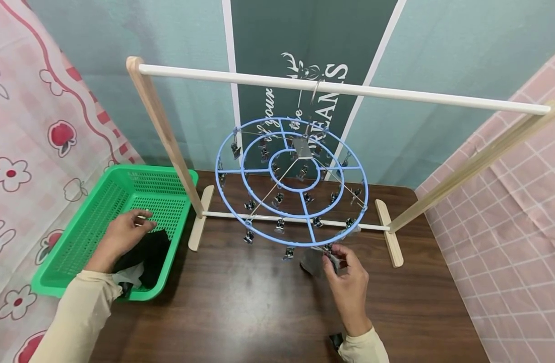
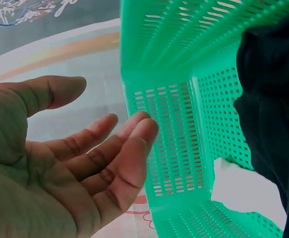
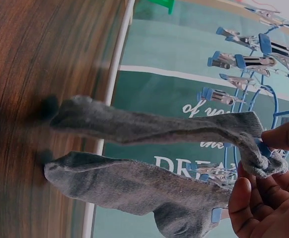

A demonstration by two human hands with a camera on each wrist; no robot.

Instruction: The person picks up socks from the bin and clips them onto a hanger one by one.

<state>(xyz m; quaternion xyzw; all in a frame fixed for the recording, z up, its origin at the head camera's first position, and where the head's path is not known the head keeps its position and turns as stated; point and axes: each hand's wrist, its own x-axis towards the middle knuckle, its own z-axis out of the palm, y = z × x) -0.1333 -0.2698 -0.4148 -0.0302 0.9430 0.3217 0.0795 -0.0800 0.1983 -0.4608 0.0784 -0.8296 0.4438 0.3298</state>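
Observation:
My right hand (image 1: 349, 285) pinches the cuff end of a grey sock (image 3: 144, 124) between thumb and fingers, right at a clip on the front rim of the blue round clip hanger (image 1: 268, 238). In the right wrist view a second grey sock (image 3: 129, 181) hangs beside it, a blue-tipped clip (image 3: 216, 214) at its upper end. My left hand (image 1: 125, 233) is over the green basket (image 1: 179, 242), fingers loosely bent and holding nothing. Dark clothing (image 2: 271, 94) and a white cloth (image 2: 246, 191) lie inside that basket.
A wooden stand with a white top rail (image 1: 241, 78) carries the hanger by its hook (image 1: 315, 93). The stand's feet (image 1: 389, 237) rest on the brown table (image 1: 241, 307). Several metal clips hang around the hanger's rings. A pink tiled sheet (image 1: 513, 217) borders the right side.

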